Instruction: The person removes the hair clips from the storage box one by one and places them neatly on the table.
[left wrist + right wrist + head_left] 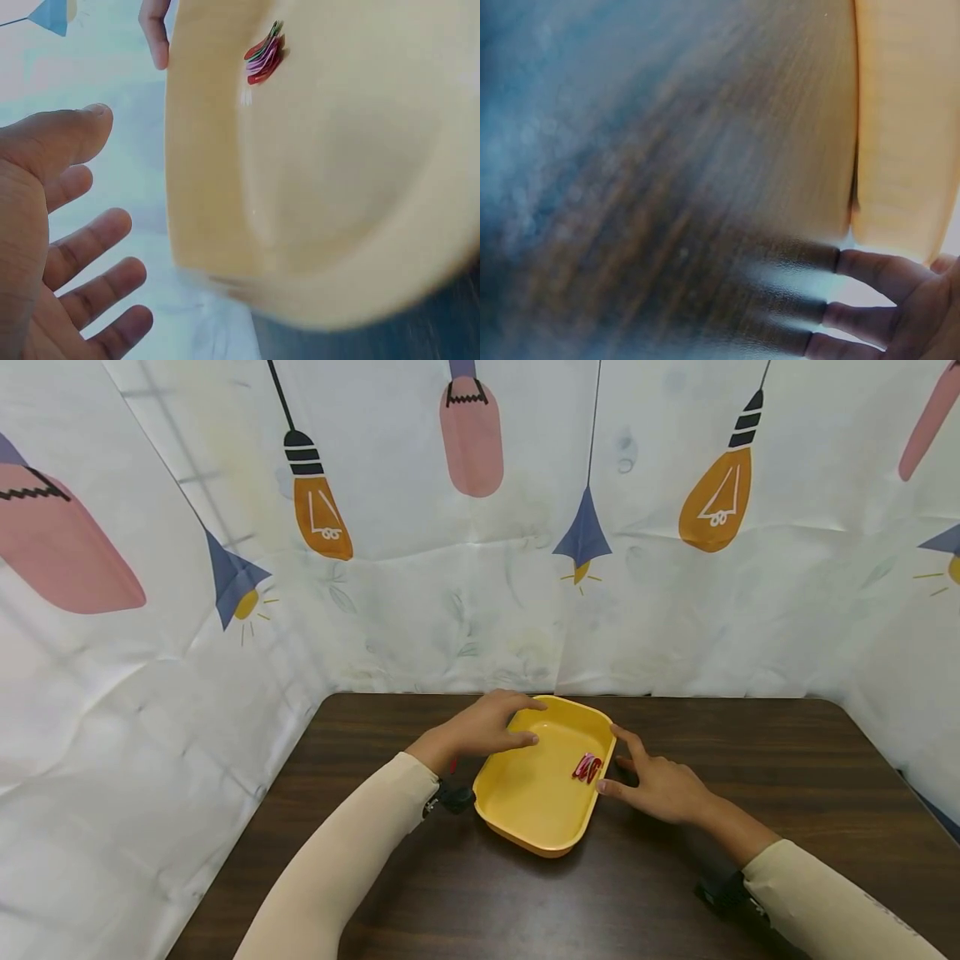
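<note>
Yellow plastic tray (532,797) is sitting on dark wood-grain worktop (525,914), holding hair clips (587,767) at 3 o'clock | left hand (486,727) hovering at 10, right hand (663,787) at 3, fingers loosely extended, gripping nothing | step: apparently positioning tray; next move probably calling for rim grip | lamp-print sheeting (450,610) hanging at 12.

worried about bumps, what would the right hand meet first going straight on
Probably the yellow tray, at its right rim; the right hand is close beside it, though contact is hard to judge.
</note>
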{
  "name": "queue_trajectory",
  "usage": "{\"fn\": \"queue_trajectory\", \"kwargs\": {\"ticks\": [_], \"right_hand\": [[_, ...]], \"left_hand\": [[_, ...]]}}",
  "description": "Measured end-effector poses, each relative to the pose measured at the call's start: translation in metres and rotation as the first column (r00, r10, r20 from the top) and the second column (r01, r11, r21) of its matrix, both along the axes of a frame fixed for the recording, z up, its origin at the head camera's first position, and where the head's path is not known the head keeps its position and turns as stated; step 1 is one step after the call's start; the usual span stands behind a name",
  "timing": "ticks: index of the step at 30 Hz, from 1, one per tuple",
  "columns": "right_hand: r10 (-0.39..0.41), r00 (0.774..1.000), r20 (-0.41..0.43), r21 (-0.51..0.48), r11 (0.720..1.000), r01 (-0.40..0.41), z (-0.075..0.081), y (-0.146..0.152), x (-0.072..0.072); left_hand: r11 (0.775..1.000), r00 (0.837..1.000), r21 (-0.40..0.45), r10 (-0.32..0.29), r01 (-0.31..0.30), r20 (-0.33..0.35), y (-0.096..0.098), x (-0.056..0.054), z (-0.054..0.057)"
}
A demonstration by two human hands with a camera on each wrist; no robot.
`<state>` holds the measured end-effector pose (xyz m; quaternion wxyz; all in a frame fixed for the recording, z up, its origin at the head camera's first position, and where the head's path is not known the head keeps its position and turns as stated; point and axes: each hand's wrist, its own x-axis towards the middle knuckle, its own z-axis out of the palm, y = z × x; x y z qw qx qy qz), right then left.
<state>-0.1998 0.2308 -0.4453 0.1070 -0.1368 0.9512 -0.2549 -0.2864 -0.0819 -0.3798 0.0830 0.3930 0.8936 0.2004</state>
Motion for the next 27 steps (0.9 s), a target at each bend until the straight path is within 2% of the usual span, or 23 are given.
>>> {"fn": "queue_trajectory", "kwargs": {"ticks": [17, 27], "right_hand": [[0.018, 1.0, -0.007, 0.02, 1.0, -0.018, 0.001, 0.001, -0.001], [0.008, 1.0, -0.008, 0.02, 1.0, -0.008, 0.002, -0.001, 0.001]], "left_hand": [[1.0, 0.999, -0.008, -0.029, 0.029, 0.026, 0.028, -0.005, -0.009], [0.999, 0.996, -0.016, -0.03, 0.032, 0.081, 0.045, -0.006, -0.019]]}}
